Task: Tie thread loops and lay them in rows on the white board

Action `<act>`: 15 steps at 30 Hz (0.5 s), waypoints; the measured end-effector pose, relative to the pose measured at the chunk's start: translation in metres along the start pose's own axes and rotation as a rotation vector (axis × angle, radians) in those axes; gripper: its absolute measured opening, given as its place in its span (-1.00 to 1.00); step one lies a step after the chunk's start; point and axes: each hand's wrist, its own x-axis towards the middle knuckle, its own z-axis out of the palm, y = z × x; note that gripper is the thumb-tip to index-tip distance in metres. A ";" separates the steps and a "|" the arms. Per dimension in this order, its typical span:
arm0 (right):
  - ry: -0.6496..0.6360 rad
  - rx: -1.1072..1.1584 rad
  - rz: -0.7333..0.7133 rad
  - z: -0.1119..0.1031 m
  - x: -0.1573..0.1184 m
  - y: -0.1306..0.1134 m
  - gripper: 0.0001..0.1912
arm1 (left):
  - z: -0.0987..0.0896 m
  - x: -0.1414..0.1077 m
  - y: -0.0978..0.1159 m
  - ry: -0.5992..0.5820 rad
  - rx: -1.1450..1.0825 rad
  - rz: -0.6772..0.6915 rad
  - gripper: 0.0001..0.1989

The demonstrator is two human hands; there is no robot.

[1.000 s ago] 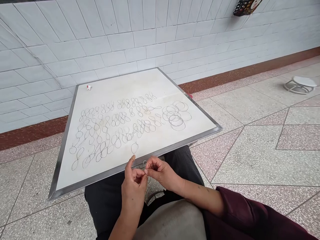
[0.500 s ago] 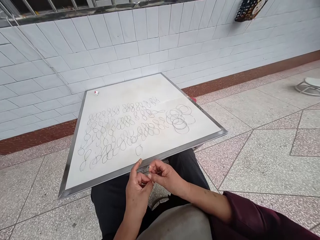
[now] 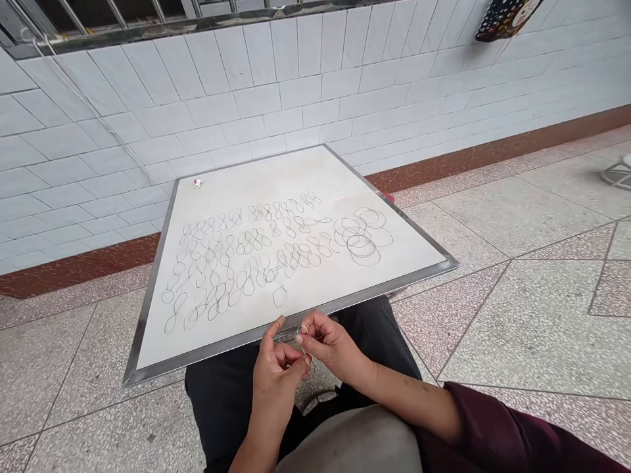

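Observation:
Both my hands are over my lap at the near edge of a white table (image 3: 256, 171) with a metal rim. A thin wire loop (image 3: 302, 328) is pinched in my right hand (image 3: 332, 345) between thumb and forefinger. My left hand (image 3: 279, 374) pinches the lower part of the same wire with its thumb and a bent finger, while its forefinger points up beside the rim. On the table lie rows of thin wires twisted into figure-eight shapes (image 3: 246, 282). Several larger round wire rings (image 3: 363, 246) overlap at the right. A single small ring (image 3: 280, 297) lies near the front edge.
A small red-and-white object (image 3: 198, 184) sits at the table's far left corner. Behind the table stands a white tiled wall (image 3: 276, 92) with a barred window above. A patterned bag (image 3: 507, 18) hangs at upper right, and a stool (image 3: 618, 172) stands on the floor.
My hands have drawn slightly apart, showing more of the wire between them. The whole view has shifted a little, so the table appears farther right.

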 end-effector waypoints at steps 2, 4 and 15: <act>0.033 -0.055 -0.025 0.000 -0.001 0.001 -0.72 | 0.000 0.000 -0.001 -0.018 -0.006 -0.020 -0.18; 0.075 -0.119 -0.057 0.002 -0.002 0.003 -0.74 | 0.002 -0.002 -0.001 -0.005 0.006 -0.018 -0.22; -0.108 -0.038 -0.008 -0.009 0.005 -0.004 -0.56 | -0.009 -0.002 -0.003 0.110 -0.017 -0.003 -0.22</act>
